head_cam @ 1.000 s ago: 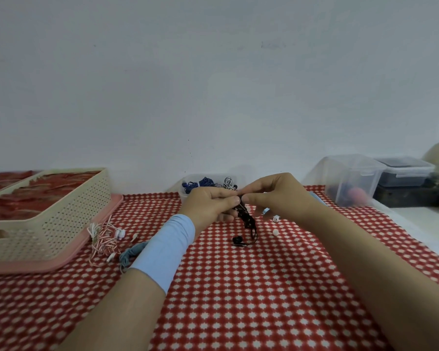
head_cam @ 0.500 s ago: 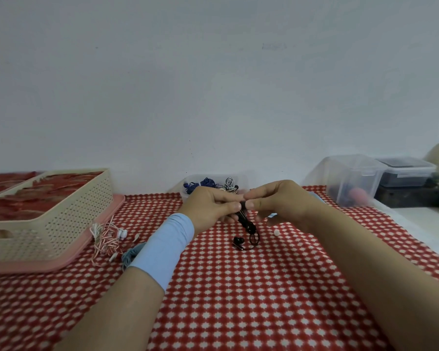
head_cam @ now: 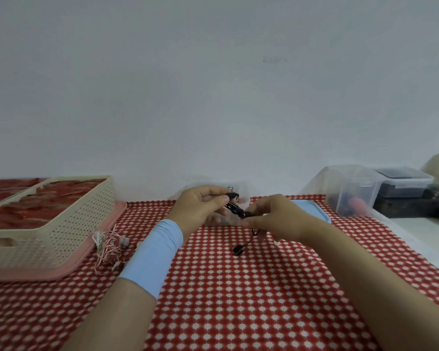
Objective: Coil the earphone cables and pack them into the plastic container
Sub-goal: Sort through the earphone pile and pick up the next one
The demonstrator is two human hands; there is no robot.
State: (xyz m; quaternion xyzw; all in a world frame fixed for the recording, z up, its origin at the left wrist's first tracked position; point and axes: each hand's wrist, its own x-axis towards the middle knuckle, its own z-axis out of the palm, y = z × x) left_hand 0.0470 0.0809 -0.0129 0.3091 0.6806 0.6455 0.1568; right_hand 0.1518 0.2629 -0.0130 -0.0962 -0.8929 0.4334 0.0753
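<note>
Lifted since the earlier frame, the black earphone cable [head_cam: 235, 208] hangs before the plastic container [head_cam: 244, 198] — my left hand [head_cam: 203, 209] pinches its top, right hand [head_cam: 276, 220] its lower end (earbud [head_cam: 238, 249] dangling). I'd keep wraps taut, then tuck the tail.

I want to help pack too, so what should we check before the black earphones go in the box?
1. Both hands hold the bundle: ok. The left hand and right hand pinch the black earphones between them.
2. Cable fully coiled: not ok. One earbud trails loose below the hands.
3. Box open: ok. The blue lid lies beside the clear box.
4. Room left in the box: cannot tell, the hands hide it.
5. Other earphones out of the way: ok. The pink-white tangle sits off by the basket.
</note>
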